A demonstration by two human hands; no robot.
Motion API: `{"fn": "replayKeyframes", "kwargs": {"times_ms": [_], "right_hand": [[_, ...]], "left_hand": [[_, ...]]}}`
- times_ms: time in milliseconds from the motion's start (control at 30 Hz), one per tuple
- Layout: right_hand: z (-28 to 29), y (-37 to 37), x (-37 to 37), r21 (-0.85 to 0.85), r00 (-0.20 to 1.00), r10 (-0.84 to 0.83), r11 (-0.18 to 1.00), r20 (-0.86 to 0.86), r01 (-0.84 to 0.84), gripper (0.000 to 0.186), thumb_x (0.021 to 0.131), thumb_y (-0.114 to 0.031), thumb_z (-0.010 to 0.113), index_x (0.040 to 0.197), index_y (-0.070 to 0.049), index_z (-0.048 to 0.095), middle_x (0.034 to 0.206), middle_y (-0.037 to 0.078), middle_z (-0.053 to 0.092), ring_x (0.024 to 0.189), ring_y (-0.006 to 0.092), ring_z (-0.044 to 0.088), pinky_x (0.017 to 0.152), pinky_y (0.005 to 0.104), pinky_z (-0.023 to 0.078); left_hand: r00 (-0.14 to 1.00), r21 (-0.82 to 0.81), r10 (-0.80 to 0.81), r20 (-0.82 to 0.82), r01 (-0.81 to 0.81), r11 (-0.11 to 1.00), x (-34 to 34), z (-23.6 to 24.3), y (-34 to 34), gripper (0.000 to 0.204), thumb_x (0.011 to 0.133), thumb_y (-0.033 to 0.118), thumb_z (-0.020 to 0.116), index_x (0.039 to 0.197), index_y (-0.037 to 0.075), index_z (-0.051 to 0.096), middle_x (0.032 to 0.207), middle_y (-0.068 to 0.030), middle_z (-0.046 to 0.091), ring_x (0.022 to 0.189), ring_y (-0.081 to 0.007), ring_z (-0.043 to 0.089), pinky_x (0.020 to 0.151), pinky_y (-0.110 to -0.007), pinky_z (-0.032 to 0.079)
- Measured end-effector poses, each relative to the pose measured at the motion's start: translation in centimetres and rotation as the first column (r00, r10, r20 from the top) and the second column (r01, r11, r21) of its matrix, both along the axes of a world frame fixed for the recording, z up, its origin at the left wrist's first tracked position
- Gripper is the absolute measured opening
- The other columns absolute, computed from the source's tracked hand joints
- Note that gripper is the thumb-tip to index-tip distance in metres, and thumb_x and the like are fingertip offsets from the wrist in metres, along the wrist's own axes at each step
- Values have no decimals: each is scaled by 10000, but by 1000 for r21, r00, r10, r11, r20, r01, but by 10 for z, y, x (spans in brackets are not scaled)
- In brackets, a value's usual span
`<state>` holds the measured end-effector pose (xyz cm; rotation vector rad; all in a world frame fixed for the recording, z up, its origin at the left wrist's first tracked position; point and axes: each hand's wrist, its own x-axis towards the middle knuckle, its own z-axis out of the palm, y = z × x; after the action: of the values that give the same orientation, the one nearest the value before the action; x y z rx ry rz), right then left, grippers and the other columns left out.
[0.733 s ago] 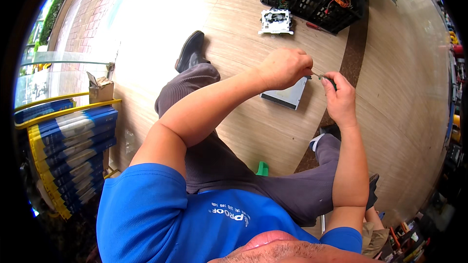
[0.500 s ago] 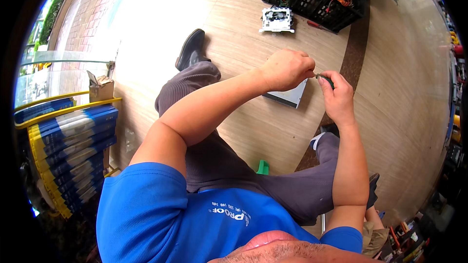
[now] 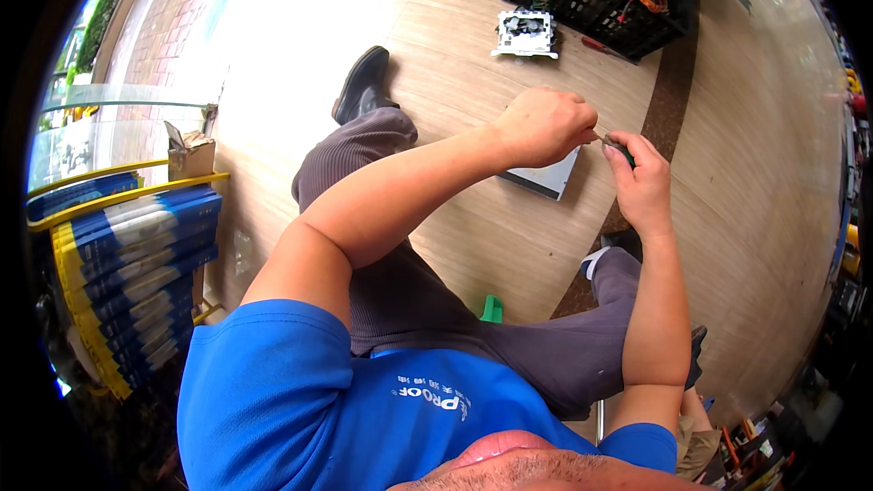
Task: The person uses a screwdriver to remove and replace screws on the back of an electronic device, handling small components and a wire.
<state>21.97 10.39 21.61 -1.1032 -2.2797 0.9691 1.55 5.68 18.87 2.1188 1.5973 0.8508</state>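
Note:
My left hand reaches across with its fingers pinched together; what they hold, if anything, is too small to make out. Close beside its fingertips, my right hand pinches a small dark green piece between thumb and fingers. The tips of both hands almost meet. Below my left hand, partly covered by it, a flat silver box with a dark front edge lies on the floor. Farther off stands a white frame with grey mechanism parts, apart from both hands.
A black plastic crate with tools and a meter stands at the far right, a red-handled tool next to it. A green object lies between my legs. Blue and yellow packages fill a rack at the left.
Both hands appear slightly farther right, as do the crate and the white frame, so the view has shifted a little. Each hand keeps its pinch.

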Motion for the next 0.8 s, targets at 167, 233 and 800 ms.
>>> {"fn": "replayKeyframes", "kwargs": {"times_ms": [167, 233, 800], "right_hand": [[2, 6, 6, 6, 1000, -29, 1000, 9, 29, 179, 901, -110, 674, 1038, 5, 673, 952, 177, 689, 840, 299, 676, 755, 357, 522], [2, 8, 8, 16, 999, -29, 999, 16, 29, 180, 901, -112, 674, 1038, 6, 674, 948, 178, 688, 837, 296, 676, 754, 356, 522], [6, 12, 13, 62, 997, -82, 995, 1, 82, 169, 911, -104, 672, 1032, 14, 668, 931, 177, 684, 799, 273, 661, 727, 343, 512]], "left_hand": [[999, 19, 45, -10, -44, 999, -4, 0, 4, 209, 889, 255, 673, 816, 62, 642, 814, -128, 656, 791, -345, 663, 686, -456, 531], [998, 32, 55, -3, -55, 998, -6, -1, 5, 202, 891, 250, 672, 815, 65, 642, 815, -126, 656, 792, -346, 662, 684, -455, 530], [996, 61, 89, 0, -89, 994, -15, 0, 8, 133, 905, 201, 654, 890, 70, 675, 863, -101, 670, 812, -329, 662, 707, -432, 527]]}}
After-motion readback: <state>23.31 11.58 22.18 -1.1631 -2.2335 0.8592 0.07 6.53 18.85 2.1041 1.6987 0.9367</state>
